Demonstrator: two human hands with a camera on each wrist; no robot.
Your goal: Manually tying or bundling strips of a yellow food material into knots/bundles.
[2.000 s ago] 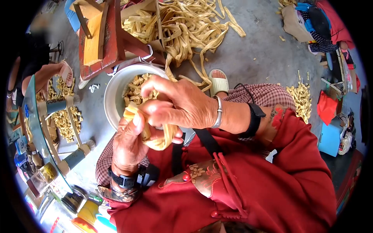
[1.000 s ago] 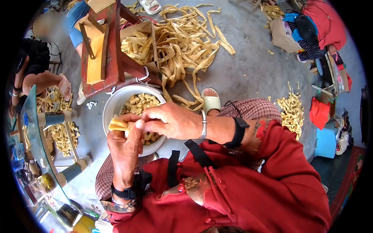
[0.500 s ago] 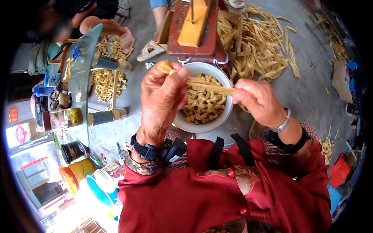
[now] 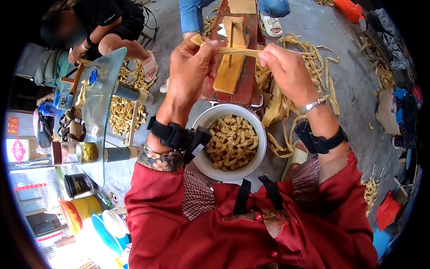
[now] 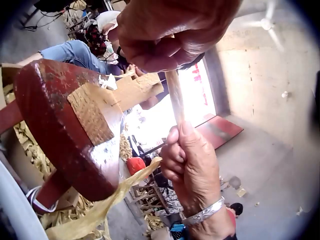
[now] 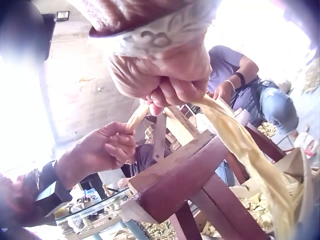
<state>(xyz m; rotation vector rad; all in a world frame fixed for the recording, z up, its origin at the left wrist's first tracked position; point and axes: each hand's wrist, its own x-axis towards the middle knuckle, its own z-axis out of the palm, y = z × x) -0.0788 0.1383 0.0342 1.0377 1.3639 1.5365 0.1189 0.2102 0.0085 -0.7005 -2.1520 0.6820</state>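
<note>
A pale yellow strip (image 4: 239,52) is stretched between both hands above a red bench (image 4: 244,83) with a wooden block and an upright blade. My left hand (image 4: 190,67) pinches one end, a short folded piece poking out above the thumb. With thumb and curled fingers my right hand (image 4: 289,74) grips the strip further along. In the right wrist view the long rest of the strip (image 6: 250,155) hangs down from the right hand (image 6: 162,75). Below the hands stands a white pot (image 4: 262,148) holding many short knotted pieces (image 4: 230,143).
Long strips (image 4: 313,58) lie on the floor at the right beyond the pot. A glass table (image 4: 101,121) with jars stands at the left, knotted pieces (image 4: 121,114) on the floor beside it. One person sits at the upper left, another behind the bench.
The view has swung round. Both hands have gone from working close together over the pot to holding the strip taut, raised in front of the bench.
</note>
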